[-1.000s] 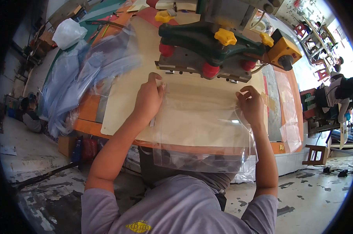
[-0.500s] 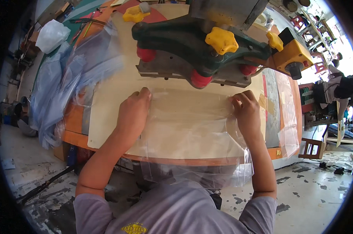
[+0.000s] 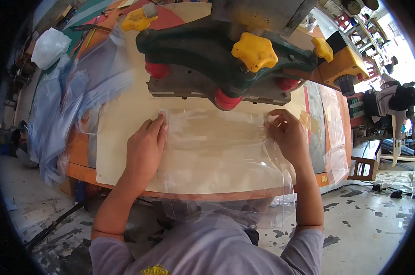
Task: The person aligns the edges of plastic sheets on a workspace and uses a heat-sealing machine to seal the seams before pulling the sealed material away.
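Note:
A clear plastic bag [image 3: 216,160] lies across the cream work surface in front of me, its lower end hanging over the table's near edge. Thumb and forefinger of my left hand [image 3: 146,145] are close together at the bag's upper left corner, holding it. At the upper right corner, the curled fingers of my right hand [image 3: 287,137] pinch the plastic, which wrinkles there. Just beyond the bag's far edge stands a press-like machine with a dark green arm [image 3: 193,48], yellow star knobs [image 3: 254,52], red round feet [image 3: 228,97] and a grey metal bar [image 3: 189,88].
Heaped bluish clear plastic sheets [image 3: 56,119] spill over the table's left side, below a white plastic bag [image 3: 50,48]. Further clear plastic [image 3: 335,133] lies at the right. A yellow box with a black knob [image 3: 345,68] juts out beside the machine. Someone [image 3: 386,107] is at the far right.
The bag's far edge still lies near the machine, between both hands. My left fingers have straightened forward along its corner, and my right fingers have curled more. The whole view has shifted slightly.

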The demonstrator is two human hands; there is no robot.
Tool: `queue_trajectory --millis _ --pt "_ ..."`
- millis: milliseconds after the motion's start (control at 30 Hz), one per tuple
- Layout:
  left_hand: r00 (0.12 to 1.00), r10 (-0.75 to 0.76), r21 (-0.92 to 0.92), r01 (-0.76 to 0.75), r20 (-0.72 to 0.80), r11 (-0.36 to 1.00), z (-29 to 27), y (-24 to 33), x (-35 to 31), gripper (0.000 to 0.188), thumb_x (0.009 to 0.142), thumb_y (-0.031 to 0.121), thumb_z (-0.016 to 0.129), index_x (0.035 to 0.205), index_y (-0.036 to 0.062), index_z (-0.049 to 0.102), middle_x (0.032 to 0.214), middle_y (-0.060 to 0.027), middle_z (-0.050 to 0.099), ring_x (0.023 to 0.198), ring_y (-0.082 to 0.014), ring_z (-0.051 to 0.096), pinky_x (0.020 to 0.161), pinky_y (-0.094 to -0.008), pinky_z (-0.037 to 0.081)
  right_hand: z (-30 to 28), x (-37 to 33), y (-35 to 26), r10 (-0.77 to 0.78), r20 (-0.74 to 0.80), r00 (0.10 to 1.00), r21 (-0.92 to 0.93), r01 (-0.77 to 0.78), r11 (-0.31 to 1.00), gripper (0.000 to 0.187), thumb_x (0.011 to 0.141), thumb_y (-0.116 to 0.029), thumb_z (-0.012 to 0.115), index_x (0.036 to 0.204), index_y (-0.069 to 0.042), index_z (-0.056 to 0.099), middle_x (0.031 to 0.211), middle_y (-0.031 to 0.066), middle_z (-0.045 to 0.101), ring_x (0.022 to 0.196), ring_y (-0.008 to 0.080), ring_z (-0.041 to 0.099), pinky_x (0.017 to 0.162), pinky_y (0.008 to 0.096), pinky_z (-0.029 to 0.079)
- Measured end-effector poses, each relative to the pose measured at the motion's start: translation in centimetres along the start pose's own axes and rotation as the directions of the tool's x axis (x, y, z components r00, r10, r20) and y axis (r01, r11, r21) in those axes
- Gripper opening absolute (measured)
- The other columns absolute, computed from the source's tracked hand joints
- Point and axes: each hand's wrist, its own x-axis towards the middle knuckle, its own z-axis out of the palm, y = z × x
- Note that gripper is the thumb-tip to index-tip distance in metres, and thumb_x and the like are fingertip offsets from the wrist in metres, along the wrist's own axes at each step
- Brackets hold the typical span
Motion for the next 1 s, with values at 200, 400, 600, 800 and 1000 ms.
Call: queue_trajectory --millis 200,400,600,800,1000 --pt "1.000 0.005 -0.004 -0.005 -0.018 1.000 0.2 0.1 -0.2 0.032 0.102 0.015 0.063 0.130 0.0018 0.067 0.096 -0.0163 0.069 0.083 -0.0334 0.069 0.075 -0.0425 0.055 0.5 -0.1 0.9 0.047 -0.079 0.996 0.080 -0.040 0.996 0.023 0.094 -0.014 0.073 0.106 0.005 0.069 0.073 0.0041 0.061 0.066 0.0089 0.054 0.064 0.0278 0.047" --pt "0.999 0.015 -0.018 -0.016 -0.051 1.000 0.4 0.2 -0.4 0.032 0.102 0.015 0.062 0.131 0.0018 0.067 0.095 -0.0157 0.068 0.080 -0.0310 0.068 0.074 -0.0420 0.054 0.5 -0.3 1.4 0.072 -0.080 0.994 0.149 -0.059 0.987 0.023 0.097 -0.018 0.073 0.103 0.004 0.069 0.072 0.0025 0.061 0.065 0.0075 0.054 0.062 0.0270 0.046" --pt "0.998 0.011 -0.025 -0.012 -0.060 1.000 0.4 0.0 -0.5 0.033 0.103 0.017 0.062 0.132 0.0028 0.066 0.098 -0.0154 0.069 0.083 -0.0311 0.068 0.075 -0.0411 0.055 0.9 -0.4 1.1 0.145 -0.059 0.988 0.279 -0.123 0.952 0.021 0.100 -0.017 0.069 0.096 0.003 0.068 0.076 0.0012 0.062 0.066 0.0058 0.054 0.061 0.0256 0.045" --pt "0.999 -0.005 -0.029 0.004 -0.038 1.000 0.5 -0.3 -0.5 0.033 0.103 0.017 0.062 0.133 0.0035 0.066 0.099 -0.0154 0.069 0.085 -0.0316 0.068 0.077 -0.0414 0.055 1.2 -0.4 1.2 0.117 -0.085 0.989 0.224 -0.096 0.970 0.022 0.100 -0.017 0.068 0.094 0.004 0.067 0.076 0.0031 0.059 0.066 0.0072 0.054 0.061 0.0270 0.045" --pt "1.000 -0.018 -0.002 0.017 -0.014 1.000 0.1 0.2 -0.3 0.034 0.103 0.016 0.062 0.134 0.0035 0.066 0.099 -0.0163 0.069 0.087 -0.0322 0.069 0.078 -0.0414 0.054 1.8 0.1 1.3 -0.020 -0.184 0.983 0.067 0.033 0.997 0.020 0.097 -0.012 0.069 0.087 0.006 0.067 0.075 0.0114 0.061 0.061 0.0160 0.054 0.059 0.0314 0.044"
